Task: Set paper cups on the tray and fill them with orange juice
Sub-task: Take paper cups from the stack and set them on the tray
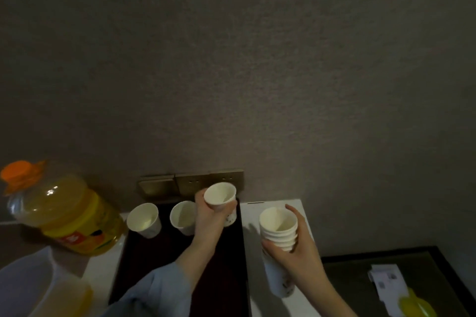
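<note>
Head view: my left grip [210, 210] holds a cup [220, 197] over the tray [134, 265] for placing; my right [296, 252] clasps the stack [279, 229], ready for peeling.

Matt white paper cups [143, 219] stand on a dark, smooth tray [144, 262]. Left of the tray, the bottle [64, 211] is clear glossy plastic with an orange cap. Behind the tray, brushed metal wall plates [190, 184] sit on a rough matt wall [231, 59].
</note>
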Motion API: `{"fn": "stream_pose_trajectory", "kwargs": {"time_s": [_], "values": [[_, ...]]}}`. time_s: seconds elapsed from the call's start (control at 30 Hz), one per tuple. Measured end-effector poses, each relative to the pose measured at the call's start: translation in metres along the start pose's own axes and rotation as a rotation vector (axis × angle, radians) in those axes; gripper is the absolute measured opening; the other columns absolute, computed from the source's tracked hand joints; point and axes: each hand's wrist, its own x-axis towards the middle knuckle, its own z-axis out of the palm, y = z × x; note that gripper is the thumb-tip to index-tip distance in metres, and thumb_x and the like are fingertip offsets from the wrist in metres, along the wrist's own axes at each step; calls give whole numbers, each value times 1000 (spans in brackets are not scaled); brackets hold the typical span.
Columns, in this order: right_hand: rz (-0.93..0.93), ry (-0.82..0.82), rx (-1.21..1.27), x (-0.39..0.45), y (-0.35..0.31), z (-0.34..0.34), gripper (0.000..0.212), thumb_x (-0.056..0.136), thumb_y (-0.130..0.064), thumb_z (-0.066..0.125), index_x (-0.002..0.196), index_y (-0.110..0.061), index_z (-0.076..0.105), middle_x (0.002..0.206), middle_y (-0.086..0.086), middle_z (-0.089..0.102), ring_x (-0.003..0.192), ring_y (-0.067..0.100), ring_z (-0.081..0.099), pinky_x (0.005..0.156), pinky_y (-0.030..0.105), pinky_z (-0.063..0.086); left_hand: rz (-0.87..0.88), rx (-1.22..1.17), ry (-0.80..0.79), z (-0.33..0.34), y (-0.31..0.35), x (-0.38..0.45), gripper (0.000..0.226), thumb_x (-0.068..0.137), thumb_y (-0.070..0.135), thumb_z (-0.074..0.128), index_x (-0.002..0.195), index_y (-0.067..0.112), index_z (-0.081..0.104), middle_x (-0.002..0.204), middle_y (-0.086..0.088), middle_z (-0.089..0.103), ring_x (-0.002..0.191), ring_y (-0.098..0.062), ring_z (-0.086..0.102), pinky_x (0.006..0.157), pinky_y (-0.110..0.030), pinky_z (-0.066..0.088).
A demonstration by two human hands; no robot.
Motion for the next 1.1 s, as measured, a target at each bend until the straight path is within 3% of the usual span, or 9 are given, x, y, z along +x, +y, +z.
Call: {"fn": "stream_pose_trajectory", "kwargs": {"time_s": [0.17,0.33,0.53,0.67,0.8,0.87,0.97,1.03,1.1], "values": [[-14,17,-5,1,10,-18,68,64,-9,88,116,-32,51,116,-9,62,106,0,59,88,16,44,54,147,160,18,-42,18,77,68,10,86,126,15,36,114,-1,48,113,-25,51,87,-30,48],[-20,-7,30,2,17,-28,73,57,-23,87,121,-28,53,117,-8,64,106,2,61,94,26,47,85,214,224,32,-61,27,75,67,12,86,122,10,36,120,-15,53,113,-33,52,90,-34,41],[-28,-48,10,9,21,-30,71,57,-33,86,120,-37,52,110,-24,63,105,-4,59,82,10,48,-1,193,227,36,-72,20,78,70,14,85,129,9,34,125,-16,52,117,-35,52,89,-30,37],[-57,-42,-15,11,13,-21,65,60,-28,86,115,-37,53,109,-16,66,102,-1,61,82,9,47,-90,78,164,29,-59,10,92,75,8,80,147,7,23,145,-17,42,135,-33,40,110,-39,33],[-55,-67,-15,9,0,-8,65,65,-22,87,115,-38,47,114,-15,61,103,-14,55,78,1,43,-42,-166,190,22,-24,-34,59,87,8,68,139,12,40,140,-8,49,124,-18,48,101,-29,41],[-61,-92,-11,8,-6,2,65,64,-30,86,116,-38,48,115,-15,62,103,-13,56,80,2,43,49,-195,32,11,-1,-62,40,85,23,69,122,24,54,124,10,59,115,-8,55,91,-13,42],[-61,-119,4,4,-14,29,65,62,-38,84,118,-34,52,112,-13,65,103,-10,59,79,7,48,121,-73,-355,-13,23,-84,63,73,24,78,130,26,50,126,10,59,119,-3,55,99,-18,45],[-88,-119,-2,1,-20,51,63,65,-33,85,118,-32,52,110,-18,63,102,-17,56,77,3,45,187,110,-378,-30,32,-87,78,72,13,83,137,22,42,131,10,52,120,-1,50,103,-18,41],[-112,-144,-7,-4,-24,75,63,67,-28,86,119,-32,50,110,-21,60,102,-20,54,78,2,44,226,173,-318,-53,35,-84,80,71,11,84,135,27,39,124,16,51,111,10,50,90,-5,42]]}}
